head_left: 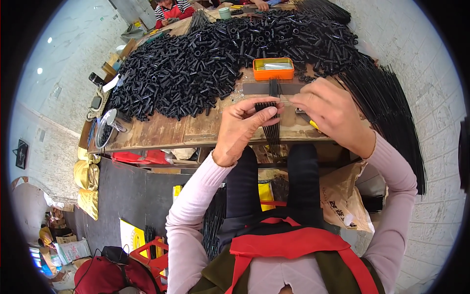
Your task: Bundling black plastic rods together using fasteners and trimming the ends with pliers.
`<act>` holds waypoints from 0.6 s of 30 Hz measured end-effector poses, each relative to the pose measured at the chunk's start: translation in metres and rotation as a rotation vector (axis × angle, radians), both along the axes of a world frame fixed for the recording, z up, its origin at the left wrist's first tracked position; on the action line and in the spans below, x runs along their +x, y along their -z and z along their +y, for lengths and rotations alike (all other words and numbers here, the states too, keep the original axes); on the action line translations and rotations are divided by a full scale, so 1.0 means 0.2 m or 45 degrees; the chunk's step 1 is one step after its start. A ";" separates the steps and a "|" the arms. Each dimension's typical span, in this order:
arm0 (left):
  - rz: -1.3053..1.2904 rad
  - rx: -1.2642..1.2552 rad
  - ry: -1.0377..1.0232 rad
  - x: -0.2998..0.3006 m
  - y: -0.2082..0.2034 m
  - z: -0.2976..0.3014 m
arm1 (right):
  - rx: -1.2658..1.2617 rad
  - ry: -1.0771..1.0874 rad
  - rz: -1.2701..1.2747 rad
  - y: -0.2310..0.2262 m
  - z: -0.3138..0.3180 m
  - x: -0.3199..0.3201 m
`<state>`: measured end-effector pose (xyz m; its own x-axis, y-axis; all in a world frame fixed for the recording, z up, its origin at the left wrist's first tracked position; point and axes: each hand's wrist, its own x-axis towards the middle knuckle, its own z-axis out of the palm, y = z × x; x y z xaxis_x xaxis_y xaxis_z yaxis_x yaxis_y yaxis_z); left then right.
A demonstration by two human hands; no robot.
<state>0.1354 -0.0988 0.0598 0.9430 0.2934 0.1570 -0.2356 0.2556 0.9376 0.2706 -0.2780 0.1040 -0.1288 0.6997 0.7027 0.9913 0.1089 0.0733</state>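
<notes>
My left hand [243, 125] is closed on a flat row of thin black rods [271, 131], its thumb pressed across them. The rods run upright in the view, their lower ends hanging past the table edge. My right hand [329, 109] is just to the right, its fingertips pinched on a thin pale needle-like piece [286, 101] that points at the row. Whether its tip passes into the rods is too small to tell. Beyond my hands stands an orange tin [273, 74] with slim pale pieces inside. A grey metal strip [255, 88] lies under the rods.
Large heaps of short black tubes [181, 73] cover the far side of the wooden table [166, 133]. Long black rods [391, 110] lie in a bundle at the right. A yellow-handled tool [313, 123] is below my right hand. Another person [171, 11] sits across the table.
</notes>
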 end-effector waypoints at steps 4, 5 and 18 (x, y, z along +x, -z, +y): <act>0.018 -0.012 0.023 -0.01 -0.01 0.01 | -0.035 0.018 0.058 -0.05 0.00 -0.03; 0.026 -0.008 0.014 -0.01 -0.02 0.01 | -0.046 0.050 0.011 -0.06 -0.01 -0.04; 0.030 0.010 0.026 0.00 0.00 0.01 | 0.051 -0.071 -0.050 -0.02 0.02 -0.06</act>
<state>0.1350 -0.0970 0.0598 0.9522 0.2731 0.1368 -0.2082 0.2524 0.9450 0.2593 -0.2738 0.1076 -0.1950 0.6621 0.7236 0.9801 0.1602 0.1175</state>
